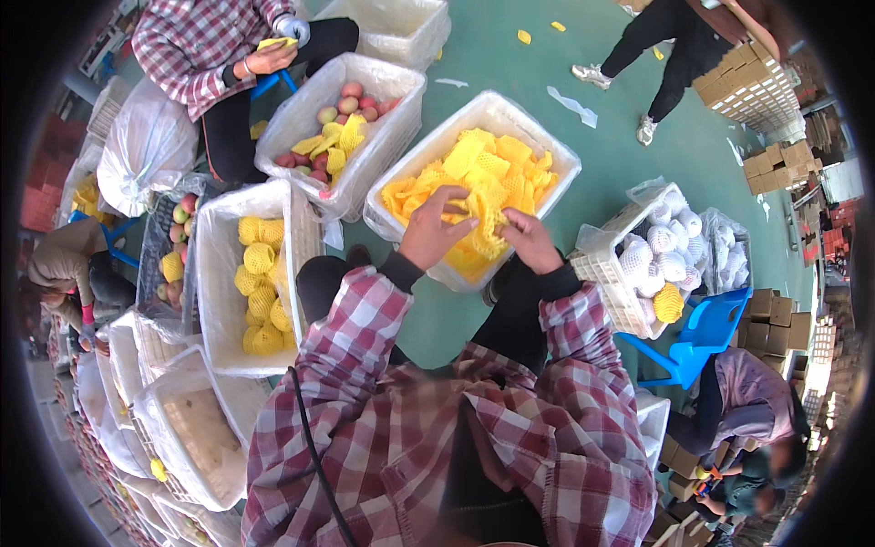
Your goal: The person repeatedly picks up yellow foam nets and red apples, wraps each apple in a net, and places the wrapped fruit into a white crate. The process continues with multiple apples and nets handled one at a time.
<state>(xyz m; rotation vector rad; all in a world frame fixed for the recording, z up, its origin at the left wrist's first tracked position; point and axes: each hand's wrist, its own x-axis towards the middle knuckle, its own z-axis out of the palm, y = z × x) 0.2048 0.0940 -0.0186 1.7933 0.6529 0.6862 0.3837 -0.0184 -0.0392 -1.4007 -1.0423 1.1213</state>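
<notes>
Both hands are over a lined white crate (405, 164) full of yellow foam net sleeves (533, 171). My right hand (532, 239) pinches the edge of one yellow foam net sleeve (489, 217) between thumb and fingers. My left hand (435, 229) is at the sleeve's other side, thumb and fingers spread; whether its fingertips touch the net is unclear. Left of my knee, a white crate (219, 342) holds several fruits in yellow nets (261, 301). Bare apples (348, 104) and loose yellow sleeves lie in the lined crate (273, 143) beyond it.
At the right stands a crate (605, 301) of fruit in white nets (662, 239), one in yellow, near a blue plastic chair (714, 328). A co-worker in a checked shirt (198, 48) sits at the upper left. Another person (656, 61) stands at the upper right by stacked cardboard boxes (745, 75).
</notes>
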